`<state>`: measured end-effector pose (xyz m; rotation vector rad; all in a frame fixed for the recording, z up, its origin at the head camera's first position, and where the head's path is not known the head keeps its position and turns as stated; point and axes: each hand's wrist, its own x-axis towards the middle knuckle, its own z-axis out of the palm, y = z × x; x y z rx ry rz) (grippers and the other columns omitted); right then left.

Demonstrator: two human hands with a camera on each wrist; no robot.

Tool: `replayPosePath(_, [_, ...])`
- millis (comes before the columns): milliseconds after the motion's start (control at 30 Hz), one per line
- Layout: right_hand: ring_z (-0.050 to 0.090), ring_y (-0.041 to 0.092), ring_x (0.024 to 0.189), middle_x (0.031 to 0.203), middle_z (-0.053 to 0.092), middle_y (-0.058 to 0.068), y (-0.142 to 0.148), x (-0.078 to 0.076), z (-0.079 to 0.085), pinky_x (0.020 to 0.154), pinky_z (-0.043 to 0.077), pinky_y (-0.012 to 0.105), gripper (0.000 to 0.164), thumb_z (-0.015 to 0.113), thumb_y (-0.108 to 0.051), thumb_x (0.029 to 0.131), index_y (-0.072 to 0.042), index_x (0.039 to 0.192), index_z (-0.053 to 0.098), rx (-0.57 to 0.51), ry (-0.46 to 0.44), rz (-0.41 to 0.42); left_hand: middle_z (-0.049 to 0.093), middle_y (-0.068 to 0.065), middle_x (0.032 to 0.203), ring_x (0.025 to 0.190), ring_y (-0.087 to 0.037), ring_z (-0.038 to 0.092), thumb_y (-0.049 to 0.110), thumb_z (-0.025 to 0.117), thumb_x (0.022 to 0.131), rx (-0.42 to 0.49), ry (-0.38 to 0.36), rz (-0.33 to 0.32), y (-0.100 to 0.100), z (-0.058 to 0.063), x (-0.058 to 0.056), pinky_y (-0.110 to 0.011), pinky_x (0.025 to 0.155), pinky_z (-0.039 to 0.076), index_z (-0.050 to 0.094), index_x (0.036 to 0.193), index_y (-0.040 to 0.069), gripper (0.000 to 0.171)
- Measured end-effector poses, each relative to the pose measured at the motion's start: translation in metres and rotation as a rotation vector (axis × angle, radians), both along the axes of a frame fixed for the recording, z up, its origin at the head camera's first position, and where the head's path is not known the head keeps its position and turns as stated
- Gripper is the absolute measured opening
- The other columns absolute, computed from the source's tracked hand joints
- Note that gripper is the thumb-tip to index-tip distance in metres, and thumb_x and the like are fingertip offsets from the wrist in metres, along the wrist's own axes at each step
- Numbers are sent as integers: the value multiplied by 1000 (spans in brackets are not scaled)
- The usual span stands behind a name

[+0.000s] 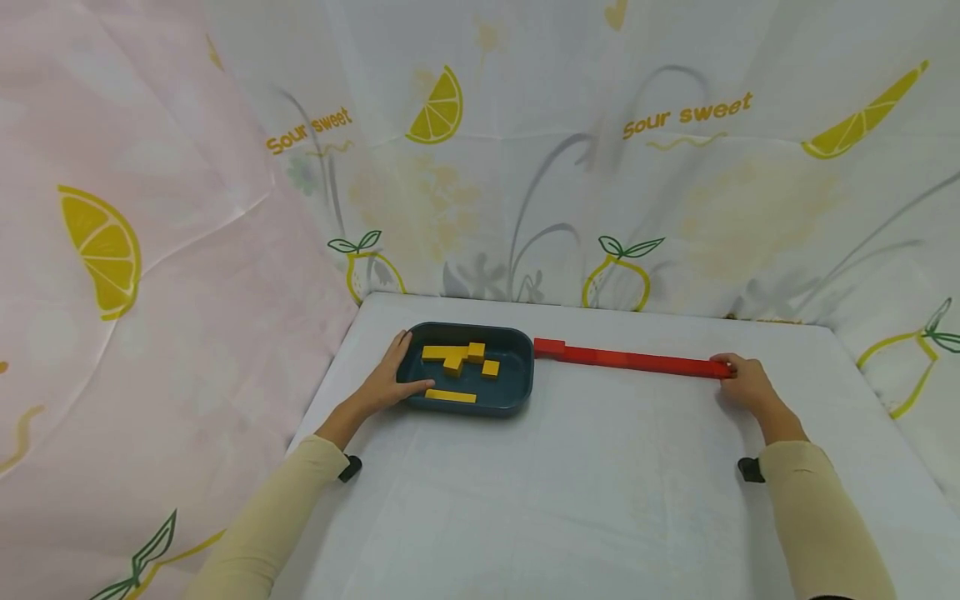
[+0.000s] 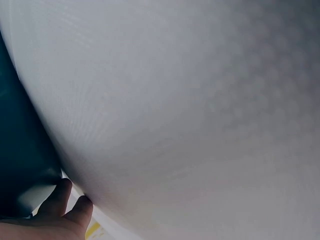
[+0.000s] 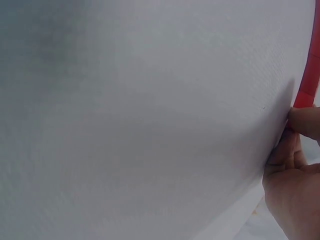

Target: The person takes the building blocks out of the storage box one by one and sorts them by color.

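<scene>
A dark teal tray (image 1: 517, 379) stands at the back left of the table with several yellow blocks (image 1: 442, 353) inside it. My left hand (image 1: 385, 383) holds the tray's left end, its thumb over the front-left rim and its fingers at the back-left corner. In the left wrist view, fingers (image 2: 62, 197) lie beside the tray's dark wall (image 2: 22, 140). A long row of red blocks (image 1: 630, 360) runs rightward from near the tray, with a thicker block (image 1: 550, 347) at its left end. My right hand (image 1: 745, 385) pinches the row's right end, also seen in the right wrist view.
White cloth covers the table (image 1: 585, 492). Behind it hangs a printed curtain (image 1: 510, 167) with lemon drawings, close to the table's back edge. A pinkish curtain (image 1: 187, 333) stands along the left side.
</scene>
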<state>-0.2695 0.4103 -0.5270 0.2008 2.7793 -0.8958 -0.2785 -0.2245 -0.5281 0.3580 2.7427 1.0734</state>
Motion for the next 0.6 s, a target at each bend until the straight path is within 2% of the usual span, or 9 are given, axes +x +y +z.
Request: replayPosePath(600, [43, 49, 105, 119, 40, 40, -4, 5, 1, 89, 44, 59, 49, 46, 4, 88, 11, 136, 42, 21, 67, 25, -9, -9, 168, 154, -36, 2, 56, 73, 82, -29, -6, 3, 1, 0, 0, -63, 120, 14, -1, 161, 17, 114])
